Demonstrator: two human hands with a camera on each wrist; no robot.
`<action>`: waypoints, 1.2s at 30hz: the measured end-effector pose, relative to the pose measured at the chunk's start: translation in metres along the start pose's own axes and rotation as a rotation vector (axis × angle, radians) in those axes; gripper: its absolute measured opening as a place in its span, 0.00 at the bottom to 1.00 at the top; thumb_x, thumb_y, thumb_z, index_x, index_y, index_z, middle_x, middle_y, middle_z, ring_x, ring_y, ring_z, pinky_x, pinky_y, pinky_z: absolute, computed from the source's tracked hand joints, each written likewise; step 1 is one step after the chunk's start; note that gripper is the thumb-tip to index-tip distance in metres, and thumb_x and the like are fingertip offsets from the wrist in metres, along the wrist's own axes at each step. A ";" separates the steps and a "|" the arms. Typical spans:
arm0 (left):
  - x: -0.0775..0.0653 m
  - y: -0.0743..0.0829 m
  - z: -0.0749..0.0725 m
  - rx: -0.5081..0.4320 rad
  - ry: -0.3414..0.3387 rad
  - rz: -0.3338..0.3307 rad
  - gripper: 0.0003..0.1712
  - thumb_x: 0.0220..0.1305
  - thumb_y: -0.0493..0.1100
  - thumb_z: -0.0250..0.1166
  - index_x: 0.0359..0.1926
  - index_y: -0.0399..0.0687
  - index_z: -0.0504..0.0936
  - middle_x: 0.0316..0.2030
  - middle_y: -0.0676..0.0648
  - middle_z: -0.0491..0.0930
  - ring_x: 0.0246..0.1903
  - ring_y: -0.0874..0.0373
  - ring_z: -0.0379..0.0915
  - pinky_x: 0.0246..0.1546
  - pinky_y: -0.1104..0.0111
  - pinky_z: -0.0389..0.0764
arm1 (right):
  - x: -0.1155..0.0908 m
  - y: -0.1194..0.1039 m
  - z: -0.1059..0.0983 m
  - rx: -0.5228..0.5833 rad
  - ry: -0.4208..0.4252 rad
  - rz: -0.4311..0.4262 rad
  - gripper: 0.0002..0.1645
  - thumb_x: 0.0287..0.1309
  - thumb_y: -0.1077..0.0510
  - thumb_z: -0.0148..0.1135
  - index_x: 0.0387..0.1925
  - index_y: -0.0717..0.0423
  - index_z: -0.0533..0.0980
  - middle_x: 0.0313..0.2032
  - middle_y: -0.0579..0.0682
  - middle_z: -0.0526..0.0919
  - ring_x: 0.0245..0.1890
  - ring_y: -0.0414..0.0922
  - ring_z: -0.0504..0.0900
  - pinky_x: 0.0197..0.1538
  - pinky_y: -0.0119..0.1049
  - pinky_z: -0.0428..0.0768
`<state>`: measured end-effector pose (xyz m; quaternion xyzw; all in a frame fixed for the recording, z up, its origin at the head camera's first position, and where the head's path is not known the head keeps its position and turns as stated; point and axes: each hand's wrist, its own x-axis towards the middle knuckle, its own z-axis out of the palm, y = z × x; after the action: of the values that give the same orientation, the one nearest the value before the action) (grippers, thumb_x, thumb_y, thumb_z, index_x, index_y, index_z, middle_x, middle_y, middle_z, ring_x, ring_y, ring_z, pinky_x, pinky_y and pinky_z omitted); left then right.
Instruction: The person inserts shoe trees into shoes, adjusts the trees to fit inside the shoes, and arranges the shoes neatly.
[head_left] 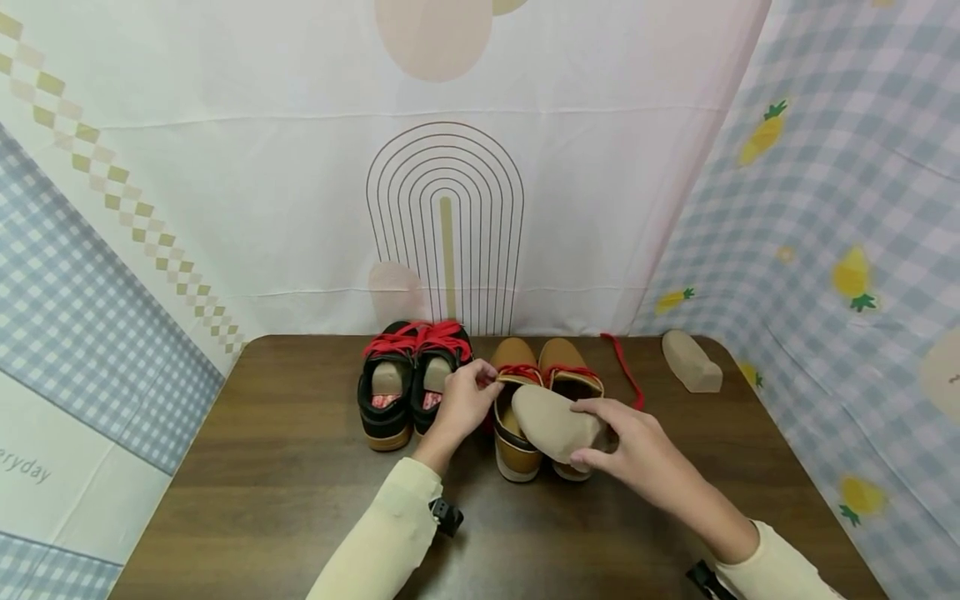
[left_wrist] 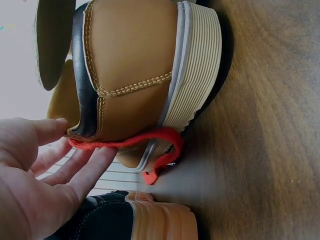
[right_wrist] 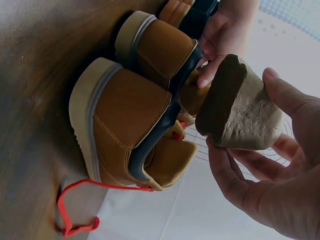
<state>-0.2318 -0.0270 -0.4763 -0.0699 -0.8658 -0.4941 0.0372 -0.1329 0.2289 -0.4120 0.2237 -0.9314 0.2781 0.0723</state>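
- The right hand (head_left: 633, 442) is partly open, thumb and fingers spread around one end of a beige insert (head_left: 551, 421), gripping it.
- This insert is raised above the openings of the tan shoes, its rounded end toward the far edge of the tabletop (head_left: 285, 500).
- The left hand (head_left: 465, 404) is partly open, thumb and fingers pinching the opening's edge on the left tan shoe (head_left: 517, 458), fingers against its red lace (left_wrist: 145, 137).
- The right tan shoe (right_wrist: 127, 110) stands just beside it, both toes toward the far edge; its loose lace (head_left: 626, 375) trails on the tabletop.
- The black shoes (head_left: 385, 425) stand nearer the left edge, laced in red.
- A second insert (head_left: 690, 362) lies near the far right corner.
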 end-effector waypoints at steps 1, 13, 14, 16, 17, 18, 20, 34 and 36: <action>0.000 0.000 0.000 0.001 0.000 0.000 0.04 0.66 0.39 0.71 0.38 0.45 0.84 0.34 0.47 0.84 0.32 0.59 0.76 0.33 0.67 0.79 | 0.000 -0.001 0.001 0.002 -0.001 -0.003 0.37 0.47 0.49 0.83 0.60 0.47 0.79 0.56 0.44 0.86 0.50 0.42 0.86 0.46 0.40 0.84; 0.001 0.001 -0.001 0.000 0.006 0.018 0.03 0.66 0.38 0.71 0.38 0.45 0.84 0.34 0.47 0.85 0.32 0.59 0.76 0.34 0.66 0.79 | 0.004 -0.012 0.006 -0.017 -0.028 -0.004 0.37 0.46 0.50 0.83 0.60 0.50 0.80 0.56 0.46 0.86 0.57 0.46 0.85 0.54 0.46 0.84; 0.001 0.001 -0.001 -0.002 0.005 0.018 0.03 0.66 0.38 0.71 0.38 0.45 0.84 0.34 0.47 0.85 0.32 0.59 0.75 0.34 0.66 0.79 | 0.005 -0.012 0.007 -0.023 -0.029 -0.001 0.37 0.46 0.49 0.83 0.60 0.50 0.80 0.57 0.46 0.86 0.58 0.47 0.84 0.54 0.46 0.84; 0.002 0.000 -0.001 -0.004 0.003 0.018 0.03 0.66 0.38 0.71 0.38 0.45 0.84 0.34 0.47 0.85 0.31 0.60 0.75 0.34 0.67 0.78 | 0.007 -0.013 0.008 -0.038 -0.030 0.002 0.37 0.46 0.49 0.83 0.60 0.50 0.80 0.57 0.47 0.86 0.58 0.47 0.84 0.55 0.47 0.84; 0.002 0.000 -0.001 -0.006 0.003 0.018 0.03 0.66 0.38 0.71 0.38 0.45 0.84 0.34 0.47 0.85 0.31 0.60 0.75 0.34 0.67 0.78 | 0.008 -0.014 0.009 -0.045 -0.030 0.004 0.37 0.46 0.48 0.83 0.60 0.50 0.80 0.57 0.47 0.86 0.58 0.47 0.84 0.55 0.47 0.84; 0.002 0.000 -0.001 -0.007 0.004 0.020 0.03 0.66 0.38 0.71 0.38 0.45 0.84 0.34 0.47 0.85 0.31 0.60 0.75 0.34 0.68 0.78 | 0.009 -0.015 0.010 -0.052 -0.027 0.005 0.38 0.46 0.48 0.83 0.60 0.51 0.80 0.57 0.47 0.86 0.58 0.47 0.84 0.55 0.47 0.84; 0.002 0.000 -0.002 -0.009 0.006 0.024 0.03 0.66 0.38 0.71 0.38 0.45 0.84 0.34 0.47 0.85 0.30 0.61 0.74 0.33 0.68 0.78 | 0.011 -0.017 0.011 -0.067 -0.022 0.006 0.38 0.46 0.47 0.83 0.60 0.51 0.80 0.57 0.47 0.86 0.58 0.47 0.84 0.55 0.47 0.84; 0.001 -0.001 -0.001 -0.003 0.004 0.017 0.03 0.66 0.39 0.71 0.38 0.45 0.85 0.34 0.47 0.85 0.31 0.60 0.75 0.34 0.66 0.78 | 0.022 -0.032 0.022 -0.134 -0.015 0.006 0.36 0.47 0.47 0.82 0.57 0.54 0.81 0.54 0.52 0.87 0.54 0.52 0.86 0.52 0.50 0.84; 0.000 -0.001 -0.001 -0.004 0.002 0.017 0.03 0.66 0.39 0.71 0.38 0.45 0.85 0.34 0.47 0.85 0.30 0.60 0.75 0.34 0.66 0.78 | 0.024 -0.034 0.022 -0.141 -0.023 0.017 0.36 0.47 0.46 0.82 0.57 0.54 0.81 0.54 0.53 0.87 0.53 0.52 0.87 0.51 0.50 0.85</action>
<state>-0.2319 -0.0283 -0.4767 -0.0768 -0.8642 -0.4954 0.0424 -0.1390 0.1823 -0.4082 0.2132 -0.9513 0.2098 0.0749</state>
